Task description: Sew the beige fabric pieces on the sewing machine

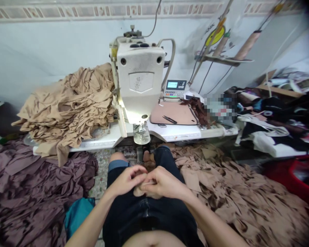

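My left hand [128, 180] and my right hand [166, 183] meet over my lap, in front of the sewing machine [141, 68]. Between them is a small, crumpled piece of beige fabric [139, 191], mostly hidden by the fingers. The right hand is closed, with thumb and fingers pinched on the fabric. Curled fingers and a bent thumb on the left hand meet at the fabric's upper edge; its exact grip is partly hidden. Beyond the hands, the machine's lit needle area and metal plate [141, 137] hold no fabric.
Tan fabric [74, 99] is heaped left of the machine. Purple fabric [36, 192] and light brown fabric [237, 199] cover the floor either side. Tweezers [170, 119] lie on a pink mat [173, 111] near the control panel [173, 90]. Thread cones [248, 44] stand at right.
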Tool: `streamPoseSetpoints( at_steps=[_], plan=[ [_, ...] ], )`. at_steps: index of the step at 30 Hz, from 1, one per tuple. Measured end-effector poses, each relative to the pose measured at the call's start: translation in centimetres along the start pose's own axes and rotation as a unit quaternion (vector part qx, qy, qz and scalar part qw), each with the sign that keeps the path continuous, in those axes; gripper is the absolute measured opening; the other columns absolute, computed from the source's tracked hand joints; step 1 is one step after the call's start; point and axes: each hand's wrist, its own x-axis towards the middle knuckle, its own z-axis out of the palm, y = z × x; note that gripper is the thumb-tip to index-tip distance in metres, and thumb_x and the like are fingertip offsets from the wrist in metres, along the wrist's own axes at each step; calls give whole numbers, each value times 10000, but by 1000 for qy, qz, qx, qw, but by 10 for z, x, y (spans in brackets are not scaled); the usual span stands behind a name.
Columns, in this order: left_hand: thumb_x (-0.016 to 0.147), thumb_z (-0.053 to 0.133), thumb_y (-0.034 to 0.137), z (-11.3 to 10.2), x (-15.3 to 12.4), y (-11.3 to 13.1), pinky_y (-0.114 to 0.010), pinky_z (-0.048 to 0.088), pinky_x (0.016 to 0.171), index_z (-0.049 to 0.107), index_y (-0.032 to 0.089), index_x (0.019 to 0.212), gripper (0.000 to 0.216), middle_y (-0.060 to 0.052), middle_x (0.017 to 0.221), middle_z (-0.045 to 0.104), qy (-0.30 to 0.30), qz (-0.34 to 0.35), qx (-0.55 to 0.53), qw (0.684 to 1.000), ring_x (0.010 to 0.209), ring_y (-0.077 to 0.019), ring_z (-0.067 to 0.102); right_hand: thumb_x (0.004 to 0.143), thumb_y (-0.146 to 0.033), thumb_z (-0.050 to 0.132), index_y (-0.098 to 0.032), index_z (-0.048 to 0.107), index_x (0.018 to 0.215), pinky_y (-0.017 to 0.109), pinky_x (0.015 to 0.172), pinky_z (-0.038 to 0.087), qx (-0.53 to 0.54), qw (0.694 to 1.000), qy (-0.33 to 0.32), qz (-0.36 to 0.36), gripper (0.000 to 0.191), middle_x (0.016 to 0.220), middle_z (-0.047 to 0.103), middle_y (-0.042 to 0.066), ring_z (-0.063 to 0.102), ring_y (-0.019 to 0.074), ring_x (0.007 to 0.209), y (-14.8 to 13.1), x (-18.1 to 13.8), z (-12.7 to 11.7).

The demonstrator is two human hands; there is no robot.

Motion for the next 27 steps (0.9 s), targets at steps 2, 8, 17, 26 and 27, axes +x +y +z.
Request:
streamPoseSetpoints(
  at_steps=[2,8,17,26,27],
  plan=[
    [958,718,530,10,-1,-1,-243,455,640,733,151,817,405,-28,750,661,-111,-14,-7,994,680,-155,564,905,-250,766,-184,802,701,197,496,346,-4,998,-54,-14,217,527,618,-52,523,101,476,0,-3,-6],
    [964,705,557,1,-6,-5,-233,419,607,739,138,834,440,-28,726,630,-39,-38,-19,998,656,-141,523,957,-437,747,-167,846,817,223,517,390,46,999,16,-1,320,641,707,8,550,134,548,22,-11,-27],
    [958,746,429,-13,8,24,-232,446,608,821,175,1210,366,-43,803,680,125,34,-12,992,680,-148,594,919,-544,757,-168,779,745,260,511,369,140,970,199,20,416,640,637,10,508,147,568,22,9,-23],
    [1023,638,350,-29,18,43,-281,506,727,866,199,1021,274,-94,895,769,186,115,126,968,814,-209,679,997,-372,699,-214,830,803,318,576,405,-39,943,314,-100,283,672,666,36,572,187,606,-15,15,-35],
    [1016,649,359,-29,20,45,-282,511,743,861,197,1006,268,-96,922,775,195,110,105,969,836,-213,688,994,-361,700,-212,829,807,320,586,408,-42,939,326,-105,271,674,666,35,574,187,611,-16,18,-36]
  ],
)
